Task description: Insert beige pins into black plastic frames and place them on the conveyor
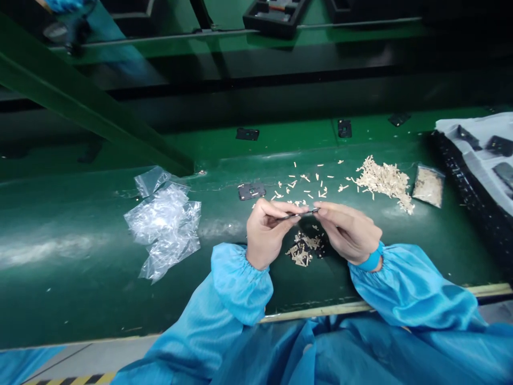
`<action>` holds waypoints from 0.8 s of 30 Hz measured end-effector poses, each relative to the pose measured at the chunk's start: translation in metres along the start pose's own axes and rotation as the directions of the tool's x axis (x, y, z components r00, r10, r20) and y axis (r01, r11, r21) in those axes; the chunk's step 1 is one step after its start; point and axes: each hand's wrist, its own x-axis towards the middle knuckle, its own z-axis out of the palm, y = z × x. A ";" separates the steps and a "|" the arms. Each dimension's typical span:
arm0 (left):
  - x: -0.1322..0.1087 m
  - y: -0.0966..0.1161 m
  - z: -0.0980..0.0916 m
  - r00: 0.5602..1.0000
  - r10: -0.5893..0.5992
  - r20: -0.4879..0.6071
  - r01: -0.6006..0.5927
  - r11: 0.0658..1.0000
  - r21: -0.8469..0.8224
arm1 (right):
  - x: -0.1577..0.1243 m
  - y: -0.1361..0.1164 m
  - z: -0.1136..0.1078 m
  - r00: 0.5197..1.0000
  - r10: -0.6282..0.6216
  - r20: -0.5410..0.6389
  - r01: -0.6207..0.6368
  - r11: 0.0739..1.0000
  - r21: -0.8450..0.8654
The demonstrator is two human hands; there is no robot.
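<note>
Between my two hands is a thin black plate [298,214], seen nearly edge-on. My left hand [265,231] pinches its left end between thumb and fingers. My right hand [349,230] is closed on the right end, its fingertips pressed at the edge. Under the hands lies a small heap of beige strips mixed with black bits [301,250]. Just beyond them, loose beige strips [306,184] are scattered on the green bench. A flat black plate with cut-outs [251,191] rests to the left of the strips.
Clear plastic bags [166,219] are piled at left. A large heap of beige strips [383,181] and a filled bag [428,185] lie at right, beside a black tray with a white liner [460,155]. A green post [100,115] slants at upper left. More black plates [247,133] lie farther back.
</note>
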 end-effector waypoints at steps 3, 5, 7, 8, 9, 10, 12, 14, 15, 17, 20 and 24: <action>-0.002 0.001 0.001 0.999 0.041 0.022 -0.041 0.999 0.017 | 0.004 0.000 -0.006 0.998 -0.027 0.064 0.031 0.998 -0.054; -0.003 0.002 0.001 0.997 0.075 0.037 -0.076 0.997 0.015 | 0.007 -0.002 -0.008 0.994 -0.019 0.104 0.028 0.996 -0.086; -0.004 0.002 0.001 0.995 0.090 0.043 -0.091 0.995 0.028 | 0.009 -0.003 -0.010 0.991 0.010 0.137 0.004 0.995 -0.098; -0.004 0.002 0.000 0.995 0.093 0.042 -0.094 0.995 0.040 | 0.009 -0.003 -0.010 0.990 0.027 0.142 -0.013 0.995 -0.098; -0.005 0.003 0.000 0.995 0.092 0.041 -0.094 0.994 0.054 | 0.008 -0.004 -0.010 0.989 0.042 0.143 -0.029 0.995 -0.096; -0.005 0.003 -0.001 0.995 0.093 0.040 -0.095 0.993 0.067 | 0.008 -0.004 -0.010 0.988 0.053 0.142 -0.040 0.995 -0.092; -0.006 0.002 -0.002 0.994 0.098 0.040 -0.102 0.991 0.092 | 0.008 -0.005 -0.010 0.990 0.062 0.127 -0.052 0.996 -0.079; -0.006 0.001 -0.004 0.993 0.109 0.045 -0.114 0.987 0.110 | 0.008 -0.006 -0.009 0.990 0.065 0.121 -0.058 0.996 -0.065; -0.006 0.001 -0.004 0.992 0.115 0.046 -0.120 0.987 0.110 | 0.009 -0.006 -0.008 0.990 0.068 0.123 -0.061 0.996 -0.057; -0.005 0.000 -0.005 0.990 0.133 0.055 -0.137 0.986 0.090 | 0.011 -0.007 -0.008 0.990 0.072 0.124 -0.067 0.997 -0.045; -0.003 -0.002 -0.004 0.985 0.156 0.068 -0.161 0.985 0.064 | 0.012 -0.006 -0.007 0.991 0.062 0.118 -0.056 0.997 -0.056; -0.001 -0.003 -0.003 0.975 0.204 0.085 -0.207 0.978 0.023 | 0.010 -0.004 -0.008 0.996 -0.020 0.084 0.028 0.996 -0.088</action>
